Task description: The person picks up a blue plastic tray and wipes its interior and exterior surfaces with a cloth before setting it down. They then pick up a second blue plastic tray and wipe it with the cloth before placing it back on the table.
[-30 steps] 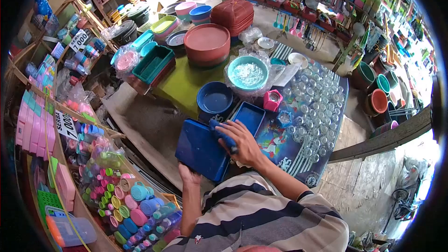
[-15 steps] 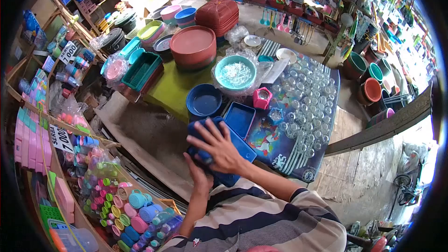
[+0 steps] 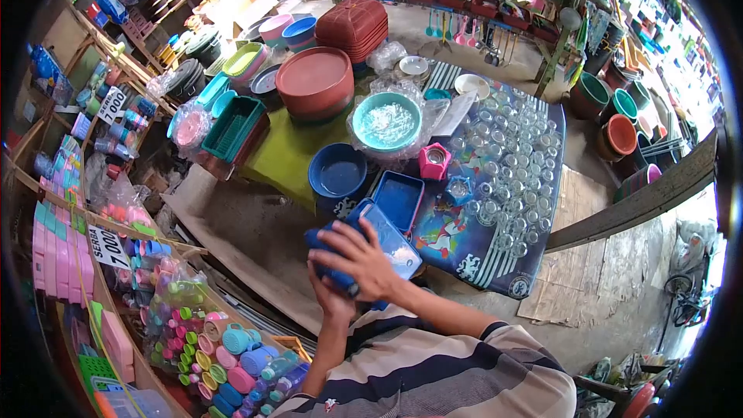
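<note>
A blue plastic tray (image 3: 396, 251) is tilted between my hands in front of my body, its smooth face catching the light. My right hand (image 3: 362, 265) lies across its left part, fingers spread and curved over a dark blue rounded portion. I cannot make out whether that portion is part of the tray or a cloth. From below and to the left, my left hand (image 3: 333, 296) supports the same bundle, with its fingers partly hidden. Just beyond, on the table, are another blue rectangular tray (image 3: 401, 220) and a round blue basin (image 3: 337, 190).
A patterned tablecloth (image 3: 437, 244) carries many glass jars (image 3: 511, 178), a pink holder (image 3: 434, 162) and a turquoise bowl (image 3: 387, 122). Stacked red basins (image 3: 314, 83) stand farther back. Colourful bottles (image 3: 224, 348) crowd the left shelf; a wooden beam (image 3: 642, 197) slants at right.
The blue tray has turned in my hands, so more of its shiny face shows at the right. Both hands have shifted slightly, and the head view has moved a little.
</note>
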Tool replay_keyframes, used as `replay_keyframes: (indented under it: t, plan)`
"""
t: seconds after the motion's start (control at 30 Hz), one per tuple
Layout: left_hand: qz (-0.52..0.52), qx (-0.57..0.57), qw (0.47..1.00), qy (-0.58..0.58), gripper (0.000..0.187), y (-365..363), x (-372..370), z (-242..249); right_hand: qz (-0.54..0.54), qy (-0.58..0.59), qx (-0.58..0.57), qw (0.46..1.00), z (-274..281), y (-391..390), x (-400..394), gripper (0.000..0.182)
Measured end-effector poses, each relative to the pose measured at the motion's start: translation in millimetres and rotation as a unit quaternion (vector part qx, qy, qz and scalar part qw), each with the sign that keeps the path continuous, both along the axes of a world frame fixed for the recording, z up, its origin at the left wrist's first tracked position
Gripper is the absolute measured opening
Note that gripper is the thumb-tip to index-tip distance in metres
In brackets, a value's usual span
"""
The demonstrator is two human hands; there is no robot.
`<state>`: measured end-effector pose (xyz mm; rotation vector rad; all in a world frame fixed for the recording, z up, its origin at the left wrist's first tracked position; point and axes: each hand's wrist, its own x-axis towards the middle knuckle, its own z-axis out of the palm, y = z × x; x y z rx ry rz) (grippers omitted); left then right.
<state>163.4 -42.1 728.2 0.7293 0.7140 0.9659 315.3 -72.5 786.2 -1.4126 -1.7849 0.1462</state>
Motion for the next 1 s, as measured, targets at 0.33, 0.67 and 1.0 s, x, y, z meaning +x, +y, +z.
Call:
replay_keyframes:
  t: [0.33, 0.67, 1.0]
  plan:
    - [0.118, -0.052, 0.988, 0.084, 0.086, 11.3, 0.8, 6.0, -0.159, 0.094, 0.095, 0.978, 1.3, 19.4, 29.3, 0.043]
    - [0.112, -0.103, 0.986, 0.062, 0.096, 15.1, 0.0, 12.5, -0.087, 0.167, 0.094, 0.977, -4.7, 25.1, 46.0, 0.047]
    - [0.17, -0.15, 0.973, 0.028, 0.099, 28.6, 12.8, 48.7, -0.129, 0.103, 0.054, 0.985, -48.8, -5.7, 30.3, 0.068]
